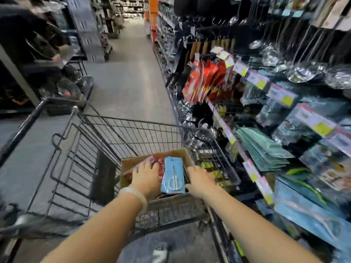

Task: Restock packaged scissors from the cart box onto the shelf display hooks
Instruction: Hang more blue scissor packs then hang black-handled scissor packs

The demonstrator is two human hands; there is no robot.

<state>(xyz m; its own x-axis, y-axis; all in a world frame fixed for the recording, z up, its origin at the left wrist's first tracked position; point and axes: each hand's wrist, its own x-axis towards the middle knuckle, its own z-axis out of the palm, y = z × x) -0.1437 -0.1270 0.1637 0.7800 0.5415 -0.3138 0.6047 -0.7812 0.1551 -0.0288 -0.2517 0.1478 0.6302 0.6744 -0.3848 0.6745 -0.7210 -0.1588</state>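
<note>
Both forearms reach into the wire cart (106, 141). Inside, a cardboard box (182, 154) holds red packs and a blue scissors pack (173, 175); left hand (146, 177) rests flat on the red packs, right hand (199, 180) grips the box's right wall, the blue pack between them. Shelf hooks (224, 61) beyond carry hanging packs.

Both arms are bare, with no sleeves showing. The left arm has a pale, see-through bangle (137, 196) round the wrist. The right wrist wears nothing.
</note>
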